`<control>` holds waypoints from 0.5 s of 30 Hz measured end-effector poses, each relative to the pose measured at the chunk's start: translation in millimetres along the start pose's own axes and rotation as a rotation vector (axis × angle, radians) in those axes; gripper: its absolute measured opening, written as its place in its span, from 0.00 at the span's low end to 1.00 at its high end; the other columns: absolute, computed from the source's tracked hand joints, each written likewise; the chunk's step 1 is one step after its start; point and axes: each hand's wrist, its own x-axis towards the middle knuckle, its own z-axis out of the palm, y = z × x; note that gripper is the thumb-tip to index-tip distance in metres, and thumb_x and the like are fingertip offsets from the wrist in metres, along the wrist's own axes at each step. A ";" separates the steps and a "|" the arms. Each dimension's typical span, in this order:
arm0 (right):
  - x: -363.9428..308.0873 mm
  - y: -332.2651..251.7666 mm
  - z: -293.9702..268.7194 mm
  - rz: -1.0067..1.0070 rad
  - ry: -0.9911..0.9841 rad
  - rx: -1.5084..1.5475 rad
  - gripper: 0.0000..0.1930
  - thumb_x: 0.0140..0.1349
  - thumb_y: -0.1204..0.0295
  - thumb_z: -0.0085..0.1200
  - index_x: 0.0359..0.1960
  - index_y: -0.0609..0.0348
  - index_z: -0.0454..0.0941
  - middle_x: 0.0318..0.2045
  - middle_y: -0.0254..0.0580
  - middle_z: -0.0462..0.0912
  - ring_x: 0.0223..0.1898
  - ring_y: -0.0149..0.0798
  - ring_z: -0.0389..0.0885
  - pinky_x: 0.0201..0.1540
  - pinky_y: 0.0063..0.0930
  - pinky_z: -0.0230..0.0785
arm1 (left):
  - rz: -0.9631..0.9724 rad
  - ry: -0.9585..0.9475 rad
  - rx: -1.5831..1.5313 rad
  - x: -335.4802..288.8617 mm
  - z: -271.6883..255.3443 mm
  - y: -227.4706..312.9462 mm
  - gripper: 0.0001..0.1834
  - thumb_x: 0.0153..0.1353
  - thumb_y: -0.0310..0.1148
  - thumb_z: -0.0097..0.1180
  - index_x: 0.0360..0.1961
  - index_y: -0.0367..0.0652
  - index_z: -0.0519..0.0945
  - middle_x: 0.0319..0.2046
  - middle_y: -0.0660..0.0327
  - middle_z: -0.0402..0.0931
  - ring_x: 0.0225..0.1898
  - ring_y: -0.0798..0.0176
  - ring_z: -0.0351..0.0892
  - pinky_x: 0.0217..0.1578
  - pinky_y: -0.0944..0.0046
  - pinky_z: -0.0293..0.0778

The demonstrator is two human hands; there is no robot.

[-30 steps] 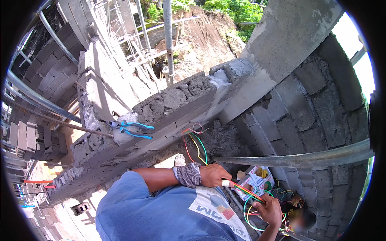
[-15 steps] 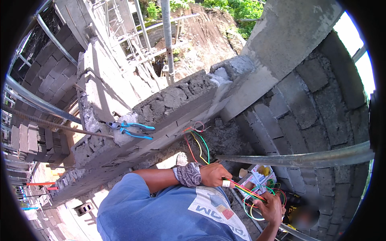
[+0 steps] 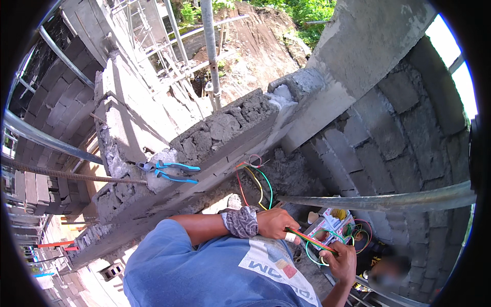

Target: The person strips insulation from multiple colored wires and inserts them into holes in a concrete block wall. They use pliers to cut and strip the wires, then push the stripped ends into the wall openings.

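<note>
A bundle of red, yellow and green electrical wires [image 3: 313, 240] stretches taut between my hands. My left hand [image 3: 276, 223], with a patterned cloth round its wrist, is closed on the bundle, and a white band shows at one finger. To the right and a little lower, my right hand [image 3: 341, 262] pinches the same wires. Their loose ends curl in loops around it. Behind my left forearm, a red, yellow and green length of wire [image 3: 268, 185] rises near the wall and bends over. Blue-handled pliers [image 3: 176, 167] lie on top of the low block wall.
Beyond my hands stands an open carton [image 3: 327, 224] with a yellow roll in it. A metal pipe [image 3: 378, 203] crosses above it. Another person [image 3: 372, 251] is at the lower right. A rebar rod [image 3: 76, 176] juts to the block wall [image 3: 225, 125]. Scaffold poles [image 3: 210, 51] stand beyond.
My right hand has shifted slightly left, and the loose wire loops around it have swung and changed shape. Both hands keep their hold on the bundle. The view has tilted slightly.
</note>
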 end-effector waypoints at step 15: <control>-19.9 2.7 0.9 -0.046 0.202 0.054 0.25 0.51 0.48 0.72 0.22 0.60 0.82 0.17 0.39 0.78 0.19 0.44 0.74 0.27 0.37 0.63 | 0.054 -0.089 -0.001 22.5 -1.6 10.6 0.16 0.65 0.42 0.66 0.27 0.42 0.81 0.22 0.54 0.79 0.26 0.46 0.81 0.25 0.51 0.70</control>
